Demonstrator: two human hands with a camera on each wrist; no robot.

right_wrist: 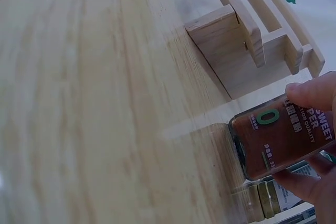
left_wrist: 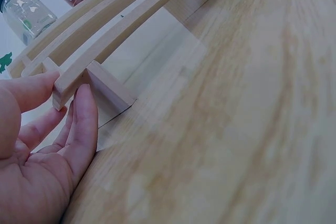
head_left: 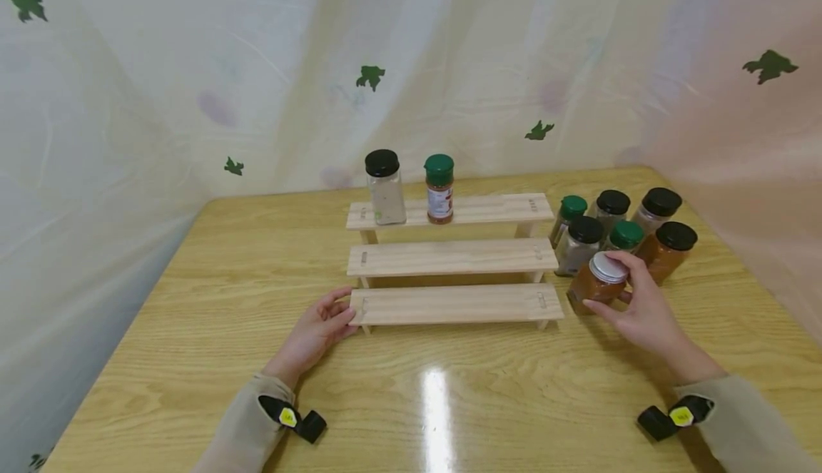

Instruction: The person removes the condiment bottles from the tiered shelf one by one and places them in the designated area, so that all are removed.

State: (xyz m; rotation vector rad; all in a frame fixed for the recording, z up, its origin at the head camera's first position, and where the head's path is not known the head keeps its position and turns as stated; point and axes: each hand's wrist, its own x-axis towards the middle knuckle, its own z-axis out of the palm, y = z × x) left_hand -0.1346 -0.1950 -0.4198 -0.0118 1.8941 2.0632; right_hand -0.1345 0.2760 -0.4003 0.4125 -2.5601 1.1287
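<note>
A three-step wooden spice rack (head_left: 452, 257) stands on the table. My left hand (head_left: 319, 332) grips the left end of its lowest step, with the thumb (left_wrist: 37, 88) at the board's edge and fingers (left_wrist: 85, 121) underneath. To the right of the rack, my right hand (head_left: 645, 309) holds a spice jar (head_left: 594, 287) of red-brown powder with a silver lid. The label on this jar (right_wrist: 281, 135) shows a green ring and the word SWEET. On the top step stand a black-capped jar (head_left: 387, 191) of pale contents and a green-capped spice bottle (head_left: 439, 191).
Several more spice jars crowd the table's right side behind my right hand, among them a black-capped jar (head_left: 669, 248) with orange-brown contents and a green-capped jar (head_left: 568, 216). A patterned pale curtain (head_left: 449, 66) hangs behind the wooden table (head_left: 257, 259).
</note>
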